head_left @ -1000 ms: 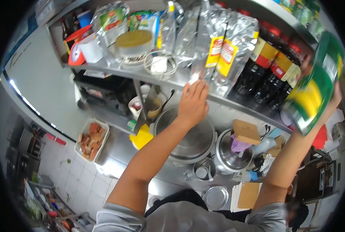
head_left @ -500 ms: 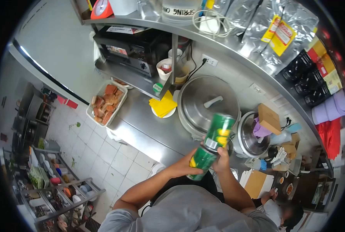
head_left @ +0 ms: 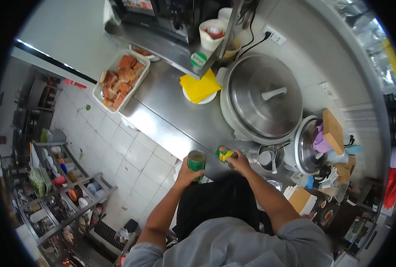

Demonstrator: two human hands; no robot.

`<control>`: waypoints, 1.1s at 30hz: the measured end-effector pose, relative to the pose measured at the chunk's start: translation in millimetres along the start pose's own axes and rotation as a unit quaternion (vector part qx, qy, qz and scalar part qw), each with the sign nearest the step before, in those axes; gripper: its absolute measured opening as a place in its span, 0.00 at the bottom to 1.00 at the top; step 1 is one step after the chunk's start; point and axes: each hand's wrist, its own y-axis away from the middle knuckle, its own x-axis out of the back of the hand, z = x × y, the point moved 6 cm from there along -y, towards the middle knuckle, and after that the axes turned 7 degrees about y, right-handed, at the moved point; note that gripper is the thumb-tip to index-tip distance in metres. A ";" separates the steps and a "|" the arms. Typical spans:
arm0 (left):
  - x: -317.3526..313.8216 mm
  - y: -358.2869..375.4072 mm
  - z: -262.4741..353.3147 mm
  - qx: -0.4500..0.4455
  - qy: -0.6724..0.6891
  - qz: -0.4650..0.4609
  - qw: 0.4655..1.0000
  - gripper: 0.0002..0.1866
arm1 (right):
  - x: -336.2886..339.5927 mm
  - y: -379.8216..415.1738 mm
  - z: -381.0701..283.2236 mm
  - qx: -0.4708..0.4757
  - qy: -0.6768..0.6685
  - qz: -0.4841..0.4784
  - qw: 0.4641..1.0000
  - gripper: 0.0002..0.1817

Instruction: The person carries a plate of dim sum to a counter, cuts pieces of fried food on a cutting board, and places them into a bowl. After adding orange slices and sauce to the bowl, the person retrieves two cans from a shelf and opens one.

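Note:
My left hand (head_left: 188,174) is wrapped round a green can (head_left: 197,163), held upright near the front edge of the steel counter (head_left: 162,104). To its right, my right hand (head_left: 239,163) grips a green and yellow can (head_left: 225,154), which is tilted with its printed side toward the counter. The two cans are apart. Beyond them stands a large lidded pot (head_left: 264,95), and a small pan (head_left: 272,156) with a ladle in it lies to the right of my right hand.
A white basket of meat pieces (head_left: 121,83) sits at the counter's left end. Yellow cloths (head_left: 200,86) lie on a white plate. A smaller lidded cooker (head_left: 308,144) stands at right, and an oven (head_left: 162,18) on the raised shelf. A dish rack (head_left: 69,187) is at lower left.
The two cans, earlier held end to end between both hands, are now apart, one in each hand. My left hand has moved left, and the view has shifted.

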 end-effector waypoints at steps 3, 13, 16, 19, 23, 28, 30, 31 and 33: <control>2.3 -30.6 -20.6 -0.053 -0.061 0.028 0.996 0.41 | -11.4 -20.9 -25.2 -0.004 0.194 0.047 0.980 0.43; -0.3 -89.1 -94.0 -0.105 -0.180 0.077 0.975 0.36 | -81.1 -47.8 92.1 0.094 -0.029 0.209 0.973 0.49; 1.1 -84.5 -106.6 -0.128 -0.263 0.042 0.955 0.36 | -113.3 -35.2 114.7 0.115 0.350 0.059 0.928 0.51; 5.6 -78.9 -116.5 -0.134 -0.303 -0.008 0.944 0.35 | -136.9 -25.7 111.2 0.113 0.443 0.007 0.889 0.53; 37.9 -76.3 -137.0 -0.107 -0.330 -0.028 0.938 0.32 | -146.3 -27.6 123.3 0.147 0.399 0.049 0.904 0.55; 65.7 -87.2 -134.8 -0.160 -0.363 -0.068 0.915 0.36 | -146.4 -22.0 119.8 0.126 0.407 0.085 0.901 0.52; 70.4 -93.9 -120.8 -0.171 -0.361 -0.082 0.913 0.38 | -149.6 -21.0 125.8 0.150 0.393 0.098 0.902 0.51; 66.4 -98.0 -107.7 -0.199 -0.335 -0.103 0.915 0.42 | -151.5 -22.8 127.8 0.161 0.388 0.105 0.901 0.51; 53.3 -104.8 -81.8 -0.227 -0.304 -0.126 0.916 0.46 | -156.5 -24.0 135.4 0.166 0.392 0.109 0.898 0.50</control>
